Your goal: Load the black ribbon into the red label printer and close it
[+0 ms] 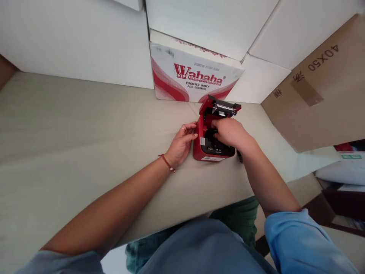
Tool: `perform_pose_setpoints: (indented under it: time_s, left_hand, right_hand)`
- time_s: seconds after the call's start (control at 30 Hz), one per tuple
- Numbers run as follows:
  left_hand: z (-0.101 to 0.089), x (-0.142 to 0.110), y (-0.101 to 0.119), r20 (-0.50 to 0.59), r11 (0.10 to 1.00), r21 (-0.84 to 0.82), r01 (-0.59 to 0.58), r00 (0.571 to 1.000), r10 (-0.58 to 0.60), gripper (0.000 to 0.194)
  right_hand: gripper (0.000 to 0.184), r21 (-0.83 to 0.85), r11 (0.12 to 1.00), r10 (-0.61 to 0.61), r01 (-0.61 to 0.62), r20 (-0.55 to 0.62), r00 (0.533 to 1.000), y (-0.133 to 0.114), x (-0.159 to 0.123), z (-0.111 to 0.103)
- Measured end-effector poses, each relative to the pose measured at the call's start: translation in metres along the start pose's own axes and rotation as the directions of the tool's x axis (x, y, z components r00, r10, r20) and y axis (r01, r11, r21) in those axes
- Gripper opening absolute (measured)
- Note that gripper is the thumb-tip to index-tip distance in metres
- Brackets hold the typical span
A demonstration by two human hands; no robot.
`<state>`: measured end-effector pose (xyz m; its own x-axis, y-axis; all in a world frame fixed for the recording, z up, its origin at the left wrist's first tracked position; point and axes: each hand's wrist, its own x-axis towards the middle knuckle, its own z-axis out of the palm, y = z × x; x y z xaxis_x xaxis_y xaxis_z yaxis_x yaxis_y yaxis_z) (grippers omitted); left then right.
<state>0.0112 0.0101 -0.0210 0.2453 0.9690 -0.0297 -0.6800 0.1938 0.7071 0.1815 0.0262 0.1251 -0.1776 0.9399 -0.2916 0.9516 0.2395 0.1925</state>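
A red and black label printer (216, 156) stands on the table with its lid (221, 105) raised, showing a dark compartment and a metal bar under the lid. My left hand (182, 144) rests against the printer's left wall, its thumb and fingers stretched out and apart, touching the side. From the right, my right hand (231, 132) reaches over the rim into the compartment. Its thumb and a forefinger show in part inside; the other fingertips are hidden, and I cannot make out what they touch. A white label is stuck on the printer's lower front.
Behind the printer, a Wahaha water carton (196, 76) stands against white boxes (196, 23). A large brown cardboard box (325, 87) leans in at the right. The pale table (85, 125) stretches to the left. A small dark object (239, 156) lies beside the printer, partly covered by my right arm.
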Motion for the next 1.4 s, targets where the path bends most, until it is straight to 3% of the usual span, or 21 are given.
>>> perform_pose_setpoints:
  time_s: [0.13,0.23,0.33,0.43,0.5,0.53,0.63,0.77,0.93,1.13,1.27,1.4]
  left_hand:
    - [0.001,0.0,0.001,-0.005,1.0,0.019,0.003,1.0,-0.003,0.031]
    - [0.0,-0.001,0.002,0.003,0.999,0.036,-0.001,1.0,0.001,0.03]
    - [0.0,-0.001,0.003,0.006,0.999,0.038,0.006,1.0,-0.007,0.029]
    - [-0.001,0.0,0.002,-0.001,0.999,0.036,0.004,1.0,-0.004,0.028]
    - [-0.001,0.001,0.001,-0.009,0.999,0.032,0.002,1.0,-0.002,0.029]
    - [-0.001,0.002,0.001,-0.011,1.0,0.03,0.001,1.0,-0.001,0.029]
    - [-0.002,0.003,0.001,-0.012,1.0,0.027,-0.002,1.0,0.002,0.028]
    - [-0.001,0.001,0.002,-0.005,1.0,-0.001,0.012,1.0,-0.012,0.028]
    - [0.002,-0.005,0.004,0.058,1.0,0.022,0.001,0.998,-0.002,0.049]
    - [0.002,-0.005,0.005,0.058,1.0,0.025,0.014,0.998,-0.016,0.05]
    - [0.001,-0.002,0.004,0.035,1.0,-0.002,0.009,0.999,-0.009,0.043]
    - [0.0,0.001,0.001,0.016,1.0,-0.027,0.004,1.0,-0.004,0.037]
  right_hand:
    - [0.035,0.137,0.99,0.039,-0.027,-0.091,0.995,0.004,-0.011,0.001]
    - [0.027,0.368,0.93,0.077,-0.01,-0.169,0.983,0.012,-0.036,-0.002]
    - [0.027,0.668,0.742,0.143,0.059,-0.244,0.959,0.035,-0.07,-0.004]
    - [0.035,0.863,0.49,0.325,0.12,-0.31,0.894,0.077,-0.091,0.006]
    - [0.041,0.921,0.381,0.444,0.081,-0.259,0.857,0.105,-0.088,0.021]
    - [0.043,0.932,0.361,0.461,0.032,-0.208,0.863,0.116,-0.082,0.031]
    - [0.046,0.907,0.407,0.4,-0.107,-0.072,0.914,0.13,-0.054,0.062]
    - [0.05,0.874,0.47,0.336,-0.119,-0.053,0.94,0.124,-0.032,0.092]
    - [0.06,0.797,0.59,0.349,-0.129,-0.108,0.931,0.133,-0.059,0.1]
    - [0.041,0.675,0.713,0.296,-0.19,-0.044,0.954,0.141,-0.089,0.114]
    - [0.032,0.637,0.753,0.224,-0.164,-0.013,0.975,0.146,-0.106,0.099]
    - [0.049,0.629,0.771,0.077,-0.098,0.061,0.995,0.159,-0.138,0.049]
